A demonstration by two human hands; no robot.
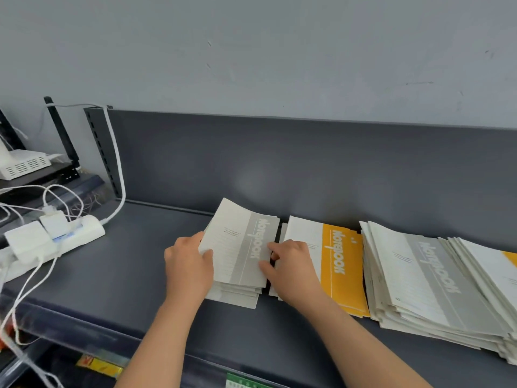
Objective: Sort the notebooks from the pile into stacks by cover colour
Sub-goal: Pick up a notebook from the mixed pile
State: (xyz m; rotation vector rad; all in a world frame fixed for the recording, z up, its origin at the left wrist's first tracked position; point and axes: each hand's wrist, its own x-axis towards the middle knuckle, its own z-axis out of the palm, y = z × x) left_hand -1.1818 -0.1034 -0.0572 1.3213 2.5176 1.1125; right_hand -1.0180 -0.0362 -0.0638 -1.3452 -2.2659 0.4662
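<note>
A grey-banded notebook (240, 242) lies tilted on top of the grey stack (237, 296) on the dark shelf. My left hand (188, 268) grips its left edge, thumb on the cover. My right hand (291, 268) pinches its right edge, resting partly over the yellow stack (340, 264) just to the right. Further right, the big unsorted pile (419, 278) is fanned out, with a grey-banded cover on top and a yellow one (510, 257) showing at the far right edge.
A white power strip (60, 236) with plugged-in chargers and loose white cables (30, 287) sits at the shelf's left end. The shelf's dark back panel (279, 163) rises behind the stacks. Its front lip (92, 329) runs below my forearms.
</note>
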